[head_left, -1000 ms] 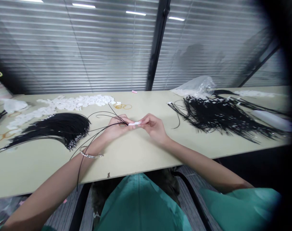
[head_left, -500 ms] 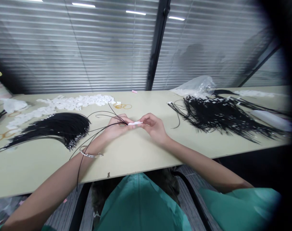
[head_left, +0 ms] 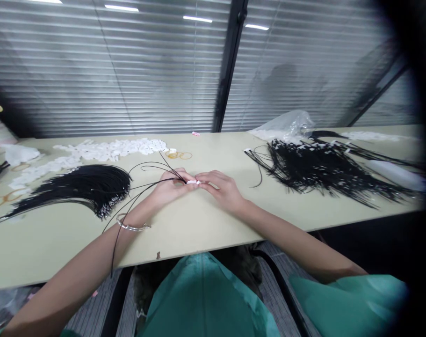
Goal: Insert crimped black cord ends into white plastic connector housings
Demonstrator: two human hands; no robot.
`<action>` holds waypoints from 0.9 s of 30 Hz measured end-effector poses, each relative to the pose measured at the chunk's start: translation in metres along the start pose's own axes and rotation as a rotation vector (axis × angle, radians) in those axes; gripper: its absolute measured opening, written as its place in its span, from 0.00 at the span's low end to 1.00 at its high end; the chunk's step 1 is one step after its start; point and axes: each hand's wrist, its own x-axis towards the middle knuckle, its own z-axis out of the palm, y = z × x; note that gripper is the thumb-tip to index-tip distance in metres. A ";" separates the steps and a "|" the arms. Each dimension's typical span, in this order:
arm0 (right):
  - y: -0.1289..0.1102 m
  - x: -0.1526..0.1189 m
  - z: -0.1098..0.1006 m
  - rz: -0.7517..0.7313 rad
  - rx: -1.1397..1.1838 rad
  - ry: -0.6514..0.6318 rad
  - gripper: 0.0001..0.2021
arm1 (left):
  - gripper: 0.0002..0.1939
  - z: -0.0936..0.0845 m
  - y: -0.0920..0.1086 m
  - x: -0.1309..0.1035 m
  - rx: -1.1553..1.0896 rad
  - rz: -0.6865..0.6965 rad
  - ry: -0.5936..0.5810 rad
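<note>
Above the middle of the table, my left hand (head_left: 174, 186) pinches a small white plastic connector (head_left: 192, 182) between thumb and fingers. Several thin black wires (head_left: 139, 193) run from the connector's left end; some trail back over my left wrist, others stick up and away. My right hand (head_left: 222, 188) is closed on the connector's right end, fingertips meeting those of my left hand. Its fingers hide part of the connector. To my left lies a thick bundle of black wires (head_left: 90, 185) with shiny metal tips.
Behind the bundle spreads a pile of white connectors (head_left: 111, 149). Yellow rubber bands (head_left: 181, 155) lie near it. On the right are a heap of black wires with white connectors (head_left: 311, 164) and a clear plastic bag (head_left: 286, 126). Blinds (head_left: 111, 70) stand behind the table (head_left: 205, 224).
My right hand has shifted slightly left along the connector, its fingers now straighter and covering more of the connector's right end. My left hand stays almost still.
</note>
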 end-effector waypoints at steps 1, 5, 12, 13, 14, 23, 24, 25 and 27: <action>-0.001 0.000 0.000 -0.013 0.005 0.003 0.10 | 0.10 0.000 0.000 0.000 -0.002 -0.005 0.000; -0.007 0.001 0.001 0.015 0.031 0.023 0.09 | 0.11 0.001 -0.002 0.001 -0.019 -0.044 0.020; -0.012 0.003 -0.001 0.098 0.080 0.084 0.06 | 0.12 0.004 -0.013 0.003 -0.162 -0.111 0.039; -0.012 0.004 -0.002 0.117 0.091 0.085 0.05 | 0.13 0.004 -0.014 0.003 -0.180 -0.125 0.043; -0.013 0.004 -0.002 0.132 0.109 0.088 0.05 | 0.13 0.003 -0.014 0.003 -0.191 -0.136 0.046; -0.009 0.002 0.001 0.186 0.242 0.119 0.02 | 0.14 -0.002 -0.010 0.002 -0.217 -0.190 0.008; -0.009 0.002 0.000 0.181 0.232 0.109 0.03 | 0.14 -0.002 -0.010 0.002 -0.221 -0.189 0.002; -0.009 0.002 0.000 0.171 0.218 0.099 0.03 | 0.14 -0.001 -0.011 0.001 -0.228 -0.190 -0.005; -0.009 0.002 -0.001 0.136 0.186 0.085 0.04 | 0.14 -0.001 -0.011 0.001 -0.243 -0.198 -0.013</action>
